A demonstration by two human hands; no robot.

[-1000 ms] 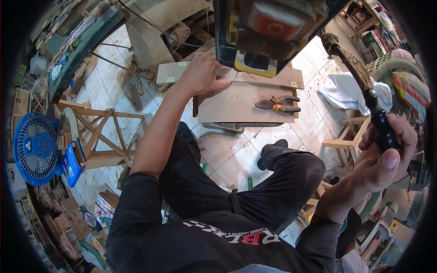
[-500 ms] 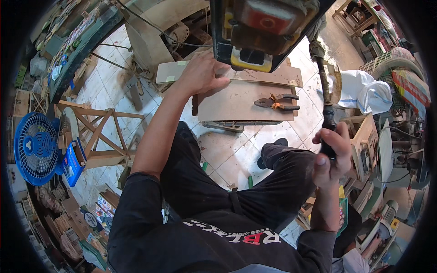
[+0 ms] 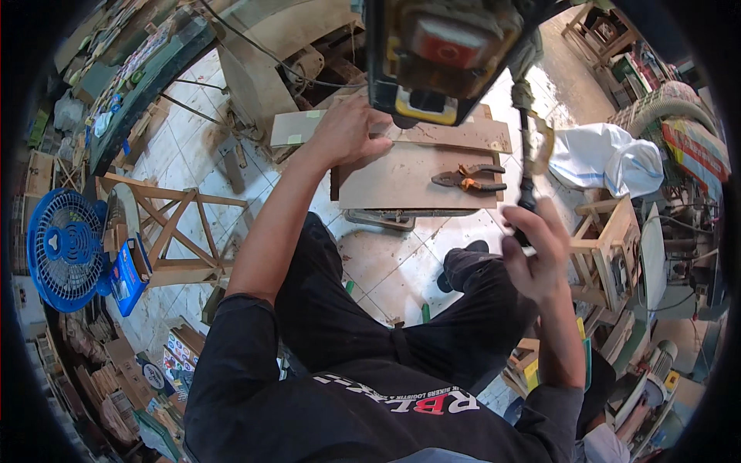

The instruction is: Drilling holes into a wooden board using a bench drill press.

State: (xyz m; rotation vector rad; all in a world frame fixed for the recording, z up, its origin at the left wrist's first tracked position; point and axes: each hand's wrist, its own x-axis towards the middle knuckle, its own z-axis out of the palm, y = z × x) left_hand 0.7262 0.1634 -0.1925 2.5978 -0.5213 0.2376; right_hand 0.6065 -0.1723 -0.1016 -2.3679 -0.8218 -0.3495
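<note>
A drill press with a red and yellow switch box [image 3: 440, 58] hangs over the work, and its head hides the drilling spot. Under it lies a long narrow wooden board [image 3: 297, 127], across the far side of a wider flat panel [image 3: 401, 181]. My left hand [image 3: 347, 133] is on the narrow board beside the machine head, its thumb toward the right and its other fingertips partly hidden. At the right, my right hand [image 3: 540, 251] has its fingers curled round the black handle [image 3: 525, 197] of the press lever. Orange-and-black pliers [image 3: 471, 178] rest on the panel.
A blue fan [image 3: 65, 248] and a wooden trestle [image 3: 181, 231] stand to the left. To the right are a white sack [image 3: 606, 154], a small wooden stool [image 3: 606, 247] and a ribbed hose [image 3: 671, 100]. A cable [image 3: 255, 46] runs past the far left of the press.
My right hand and the lever handle have swung to the left. My left hand stays on the narrow board, and the pliers lie where they were. The view has shifted slightly.
</note>
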